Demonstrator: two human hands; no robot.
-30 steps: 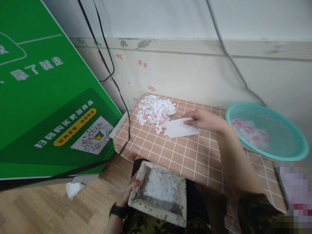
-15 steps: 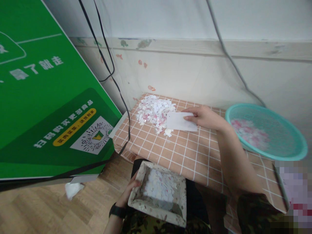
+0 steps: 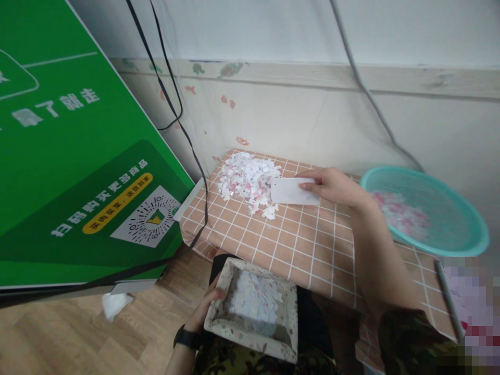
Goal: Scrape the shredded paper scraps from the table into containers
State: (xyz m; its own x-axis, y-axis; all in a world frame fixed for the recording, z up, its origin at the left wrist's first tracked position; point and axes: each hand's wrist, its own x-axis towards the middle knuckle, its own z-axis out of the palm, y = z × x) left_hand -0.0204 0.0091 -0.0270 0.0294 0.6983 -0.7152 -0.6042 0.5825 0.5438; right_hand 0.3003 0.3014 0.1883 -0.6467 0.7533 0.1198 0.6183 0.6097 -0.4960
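My right hand point(image 3: 332, 186) pinches a flat white card point(image 3: 291, 191) with a small hole near one corner. The card's left edge is at the right side of a pile of white and pink paper scraps point(image 3: 248, 177) on the table. Down at my lap, my left hand point(image 3: 210, 302) grips the left rim of a square, patterned box point(image 3: 250, 336). White paper scraps point(image 3: 253, 299) cover the bottom of this box. Most of my left hand's fingers are hidden by the box wall.
A brown checked cloth point(image 3: 297, 245) covers the table against the wall. To the right stands a turquoise mesh basket point(image 3: 449, 208) with pink and white scraps in it. A green sign panel point(image 3: 78, 156) is at left, with a black strap point(image 3: 197, 161) hanging beside it.
My right hand has shifted the card slightly right and up, along the pile's right edge. My left hand and the box have hardly moved.
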